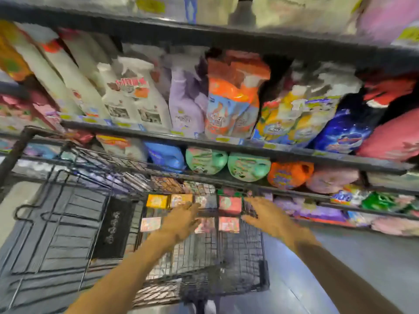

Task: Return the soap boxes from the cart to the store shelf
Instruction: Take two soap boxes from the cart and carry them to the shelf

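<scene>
- Step in hand, best guess: the person is reaching into the cart (244,257) to pick up soap boxes, so this looks like the grab stage, with the shelf (226,145) part not yet done.
- Left hand (181,219) is stretching forward with fingers loose and spread, holding nothing. Its fingertips are hovering right over the boxes; whether they're actually touching one is hard to say, the frame's pretty smeary.
- Right hand (266,217) is doing the same thing, fingers out and relaxed, nothing in it, sitting just beside the red box (229,203).
- Where the soap is: all of it is lying in the cart, just ahead of and under both hands' fingertips, in two rows.
- Count, as far as the blur allows: far row is showing four, namely a yellow box (157,201) and an orange box (181,199) off to the left hand's left, a dark box (207,201) between the hands, then the red one.
- Near row is showing maybe three: a pink box (150,224) left of the left hand, one half hidden under that hand, and a second pink box (229,224) between the hands. So roughly seven, don't quote me.
- Next move is probably calling for each hand to close round a box, lift it clear of the wire sides, then swing it up to the shelving beyond the fingertips.
</scene>
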A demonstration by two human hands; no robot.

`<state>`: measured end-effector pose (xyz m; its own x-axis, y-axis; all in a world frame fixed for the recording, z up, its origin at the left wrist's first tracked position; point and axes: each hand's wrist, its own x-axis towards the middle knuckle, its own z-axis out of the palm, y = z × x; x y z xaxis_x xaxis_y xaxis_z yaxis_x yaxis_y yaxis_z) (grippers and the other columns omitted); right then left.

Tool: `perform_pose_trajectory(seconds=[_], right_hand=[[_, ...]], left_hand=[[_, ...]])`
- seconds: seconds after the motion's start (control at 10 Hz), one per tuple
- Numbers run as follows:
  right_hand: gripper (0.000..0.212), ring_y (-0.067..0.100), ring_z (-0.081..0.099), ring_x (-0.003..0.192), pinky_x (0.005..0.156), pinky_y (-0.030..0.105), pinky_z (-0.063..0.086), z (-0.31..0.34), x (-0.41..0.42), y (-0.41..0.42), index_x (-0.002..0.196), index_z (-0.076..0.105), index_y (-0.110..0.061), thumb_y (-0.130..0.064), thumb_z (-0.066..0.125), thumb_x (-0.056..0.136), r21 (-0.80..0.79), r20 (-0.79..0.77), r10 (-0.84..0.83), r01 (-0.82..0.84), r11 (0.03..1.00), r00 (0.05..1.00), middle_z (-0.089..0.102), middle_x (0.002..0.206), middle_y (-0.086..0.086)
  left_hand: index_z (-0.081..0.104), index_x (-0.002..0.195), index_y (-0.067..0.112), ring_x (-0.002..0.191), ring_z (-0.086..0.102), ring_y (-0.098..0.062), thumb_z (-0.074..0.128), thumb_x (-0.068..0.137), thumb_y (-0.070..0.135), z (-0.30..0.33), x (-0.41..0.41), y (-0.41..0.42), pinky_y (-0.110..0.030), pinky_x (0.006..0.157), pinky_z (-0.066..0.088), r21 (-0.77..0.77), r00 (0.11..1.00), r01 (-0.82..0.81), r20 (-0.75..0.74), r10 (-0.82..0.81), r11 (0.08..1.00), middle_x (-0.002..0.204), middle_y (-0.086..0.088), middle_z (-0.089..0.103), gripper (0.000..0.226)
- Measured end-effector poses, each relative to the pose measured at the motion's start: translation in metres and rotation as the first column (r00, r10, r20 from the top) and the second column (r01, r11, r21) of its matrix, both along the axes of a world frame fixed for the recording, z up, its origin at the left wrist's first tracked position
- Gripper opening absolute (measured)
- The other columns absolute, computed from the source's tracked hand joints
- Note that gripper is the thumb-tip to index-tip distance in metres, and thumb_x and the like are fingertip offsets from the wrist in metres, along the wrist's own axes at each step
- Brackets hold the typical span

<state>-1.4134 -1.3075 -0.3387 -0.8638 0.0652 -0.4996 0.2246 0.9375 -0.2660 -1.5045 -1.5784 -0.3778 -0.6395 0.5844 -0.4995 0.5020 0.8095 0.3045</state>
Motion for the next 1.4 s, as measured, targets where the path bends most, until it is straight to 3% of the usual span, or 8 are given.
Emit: perform_pose_trajectory(seconds=[0.1,0.2,0.3,0.5,0.9,1.2,1.3,1.4], right_hand=[[0.089,0.031,0.050,0.129,0.105,0.045,0.043,-0.052,0.004,-0.006,0.146,0.044,-0.019,-0.079,0.033,0.081,-0.082,0.070,-0.052,0.058,0.995,0.996,0.053,0.140,0.008],[0.077,0.026,0.051,0.131,0.106,0.039,0.043,-0.086,0.010,-0.017,0.149,0.041,-0.023,-0.073,0.042,0.090,-0.123,0.123,-0.117,0.132,0.984,0.985,0.051,0.144,0.003],[0.059,0.019,0.039,0.141,0.103,0.003,0.027,-0.119,0.020,-0.019,0.150,0.038,-0.023,-0.043,0.057,0.098,-0.192,0.158,-0.159,0.188,0.963,0.975,0.041,0.144,-0.014],[0.060,0.017,0.033,0.143,0.113,0.031,0.031,-0.158,0.020,-0.029,0.154,0.029,-0.025,-0.044,0.050,0.101,-0.160,0.153,-0.130,0.155,0.975,0.980,0.036,0.156,-0.004],[0.061,0.023,0.044,0.136,0.110,0.032,0.038,-0.178,0.014,-0.034,0.153,0.029,-0.016,-0.043,0.047,0.102,-0.125,0.213,-0.211,0.241,0.962,0.954,0.042,0.151,0.007],[0.043,0.032,0.062,0.104,0.086,0.036,0.053,-0.223,-0.017,-0.044,0.125,0.052,-0.006,-0.037,0.058,0.096,-0.063,0.216,-0.526,0.550,0.833,0.823,0.062,0.119,0.015],[0.038,0.038,0.058,0.111,0.061,0.002,0.041,-0.245,-0.024,-0.044,0.128,0.050,0.002,-0.022,0.056,0.099,-0.035,0.235,-0.573,0.596,0.802,0.785,0.059,0.124,0.022],[0.042,0.033,0.056,0.116,0.055,-0.002,0.038,-0.263,-0.027,-0.047,0.134,0.046,0.007,-0.013,0.058,0.099,-0.203,0.275,-0.721,0.771,0.603,0.636,0.056,0.127,0.015]], left_hand=[[0.028,0.154,0.012,0.136,0.044,-0.035,0.046,0.104,0.037,-0.057,0.003,-0.001,-0.045,0.102,0.044,-0.081,0.999,-0.006,0.044,0.010,0.997,0.154,-0.011,0.038,0.058],[0.022,0.156,0.008,0.135,0.046,-0.036,0.047,0.104,0.031,-0.114,0.002,0.007,-0.042,0.107,0.043,-0.129,0.996,0.021,0.084,-0.011,0.991,0.159,-0.014,0.032,0.062],[0.035,0.150,0.009,0.138,0.045,-0.036,0.053,0.100,0.024,-0.168,-0.004,0.014,-0.040,0.111,0.041,-0.143,0.995,0.000,0.102,0.014,0.990,0.164,-0.016,0.024,0.055],[0.039,0.148,0.015,0.135,0.039,-0.027,0.051,0.100,0.031,-0.248,-0.019,0.026,-0.039,0.109,0.035,-0.120,1.000,0.014,0.015,-0.013,0.993,0.150,-0.006,0.040,0.052],[0.042,0.132,0.021,0.124,0.046,-0.024,0.080,0.078,0.030,-0.261,-0.020,0.025,-0.037,0.103,0.037,-0.042,0.999,-0.007,0.047,0.009,0.999,0.134,-0.002,0.049,0.066],[0.062,0.108,0.018,0.092,0.063,-0.009,0.088,0.071,0.009,-0.221,-0.007,-0.007,-0.023,0.089,0.054,0.285,0.730,-0.621,0.550,0.406,0.731,0.101,0.012,0.061,0.046],[0.064,0.114,0.016,0.089,0.067,-0.010,0.084,0.069,0.005,-0.220,0.002,-0.026,-0.026,0.074,0.058,0.269,0.581,-0.762,0.685,0.438,0.590,0.109,-0.004,0.071,0.050],[0.068,0.114,0.012,0.093,0.068,-0.013,0.083,0.076,0.000,-0.221,0.011,-0.036,-0.013,0.070,0.053,0.242,0.548,-0.783,0.704,0.452,0.572,0.106,-0.004,0.075,0.043]])
